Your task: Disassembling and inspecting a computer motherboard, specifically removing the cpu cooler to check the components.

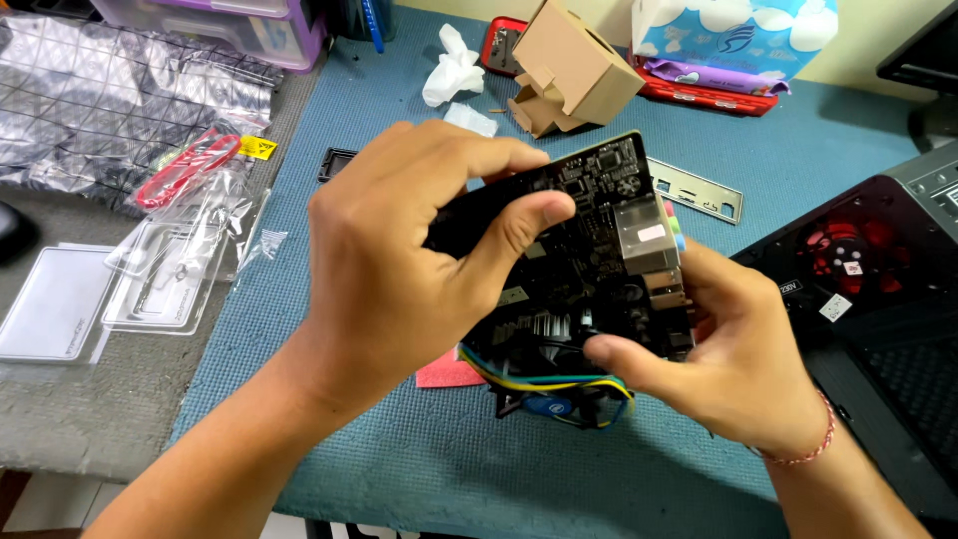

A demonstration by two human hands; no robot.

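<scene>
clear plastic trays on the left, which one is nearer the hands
The right-hand clear tray, beside the blue mat, is nearer the left hand. The other flat tray lies further left.

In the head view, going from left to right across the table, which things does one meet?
Clear plastic tray → left hand → black circuit board → right hand → black computer case with red fan.

Open blue mat [399, 469] lies bare in front of and left of the left hand [399, 269] and right hand [738, 359]. A black computer case [878, 299] blocks the right side. A cardboard box [574, 70], metal port plate [699, 190] and white tissue [451, 68] crowd the far side; plastic bags [180, 260] clutter the left.
</scene>
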